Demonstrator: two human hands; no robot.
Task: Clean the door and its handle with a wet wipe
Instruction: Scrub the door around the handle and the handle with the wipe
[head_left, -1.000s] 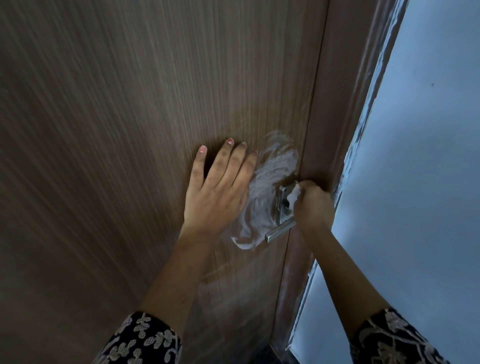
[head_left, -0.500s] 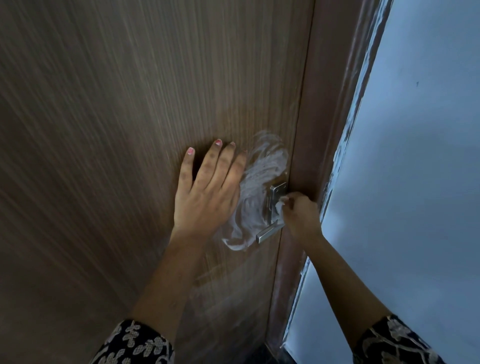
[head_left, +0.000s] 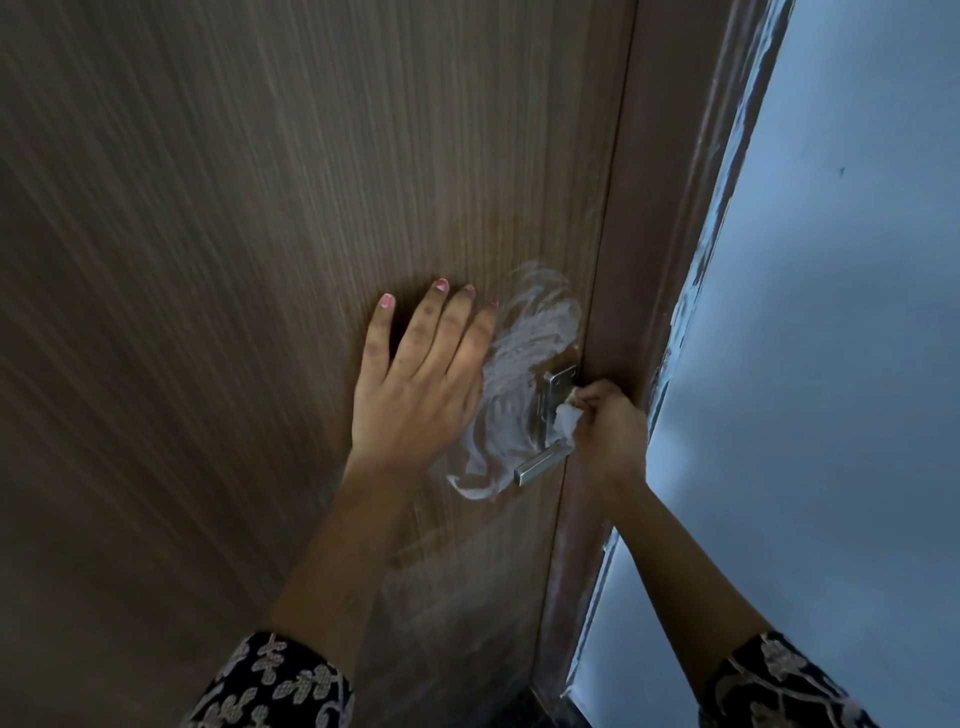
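Note:
A brown wood-grain door (head_left: 260, 260) fills the left and centre of the head view. Its silver lever handle (head_left: 543, 461) and back plate (head_left: 557, 387) sit near the door's right edge. My left hand (head_left: 415, 395) lies flat on the door just left of the handle, fingers spread. My right hand (head_left: 610, 431) is closed around a crumpled white wet wipe (head_left: 566, 420), which presses against the handle's base. White swirled smears (head_left: 514, 374) mark the door between my left hand and the handle.
A dark brown door frame (head_left: 654, 260) runs along the right of the door. Beyond it is a pale blue-grey wall (head_left: 831, 364) with rough paint along the frame edge.
My right hand with the wipe has shifted slightly down along the handle's base. My left hand stays flat on the door. The camera view has drifted a little.

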